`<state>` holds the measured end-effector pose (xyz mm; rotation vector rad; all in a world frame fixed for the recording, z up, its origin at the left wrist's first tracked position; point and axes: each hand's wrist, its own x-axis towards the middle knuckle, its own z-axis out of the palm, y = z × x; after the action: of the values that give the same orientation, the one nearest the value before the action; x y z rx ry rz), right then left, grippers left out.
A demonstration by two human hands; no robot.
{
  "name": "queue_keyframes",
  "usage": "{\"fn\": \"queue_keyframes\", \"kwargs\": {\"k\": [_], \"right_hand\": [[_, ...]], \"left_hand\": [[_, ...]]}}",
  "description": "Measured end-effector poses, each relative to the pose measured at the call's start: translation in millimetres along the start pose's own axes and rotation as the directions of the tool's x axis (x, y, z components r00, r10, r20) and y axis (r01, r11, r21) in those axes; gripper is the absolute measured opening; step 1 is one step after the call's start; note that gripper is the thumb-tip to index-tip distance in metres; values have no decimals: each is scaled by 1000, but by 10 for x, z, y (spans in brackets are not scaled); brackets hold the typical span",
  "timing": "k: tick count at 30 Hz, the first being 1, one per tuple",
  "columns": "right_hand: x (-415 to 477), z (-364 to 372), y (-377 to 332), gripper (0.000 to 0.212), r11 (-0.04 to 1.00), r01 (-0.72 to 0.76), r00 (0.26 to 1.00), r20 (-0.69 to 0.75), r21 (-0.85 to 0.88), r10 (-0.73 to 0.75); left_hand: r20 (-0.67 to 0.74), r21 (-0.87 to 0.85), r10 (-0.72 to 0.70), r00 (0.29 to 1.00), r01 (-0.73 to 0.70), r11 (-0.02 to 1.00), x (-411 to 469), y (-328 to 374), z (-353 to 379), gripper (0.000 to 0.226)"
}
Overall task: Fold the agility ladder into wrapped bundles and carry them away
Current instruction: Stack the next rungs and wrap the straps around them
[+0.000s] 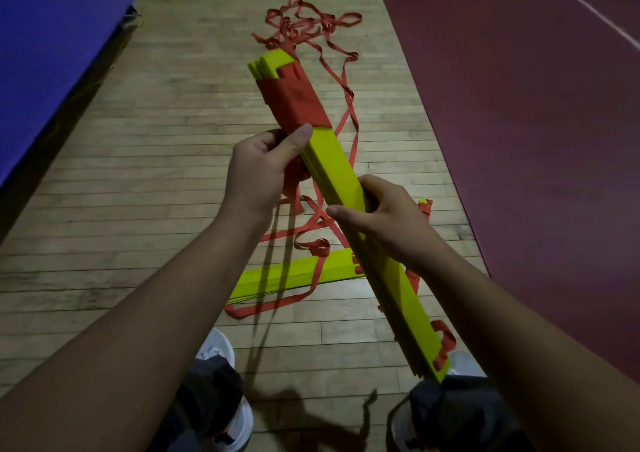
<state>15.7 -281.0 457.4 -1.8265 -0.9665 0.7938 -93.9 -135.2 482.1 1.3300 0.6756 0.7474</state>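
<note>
A person looked down at both bare arms reaching forward over a wooden floor (pixel 138 174). The hands held a stack (pixel 332 160) of flat yellow ladder rungs in the air. It ran on a slant from the upper centre of the frame down to the lower right.

A wide red wrap (pixel 294 101) of strap bound the stack near its far end. The left hand (pixel 263 171) gripped the stack just below the wrap, fingers curled and thumb pressed on the top face. Red strap showed under its palm and hung down. The right hand (pixel 388 223) clasped the middle of the stack, its fingers curled over it.

Below the hands, at lower centre, a second stack (pixel 277 278) of yellow rungs lay on the floor. Loose strap (pixel 311 25) trailed from it to a tangle at top centre.

A blue mat (pixel 52 53) filled the upper left and a dark red court (pixel 536 122) the right. A white shoe (pixel 221 351) showed at the bottom.
</note>
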Motion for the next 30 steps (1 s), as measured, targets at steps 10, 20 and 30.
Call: {"fn": "queue_keyframes", "kwargs": {"k": [10, 20, 30], "right_hand": [[-116, -9, -58, 25, 871, -15, 982, 171, 492, -80], [-26, -1, 34, 23, 996, 82, 979, -189, 31, -75], [12, 108, 74, 36, 946, 112, 979, -130, -305, -158]], "left_hand": [[148, 9, 68, 987, -70, 997, 80, 59, -142, 25], [150, 379, 38, 988, -93, 921, 45, 66, -154, 40], [-75, 245, -10, 997, 28, 969, -101, 1, 15, 30]]}}
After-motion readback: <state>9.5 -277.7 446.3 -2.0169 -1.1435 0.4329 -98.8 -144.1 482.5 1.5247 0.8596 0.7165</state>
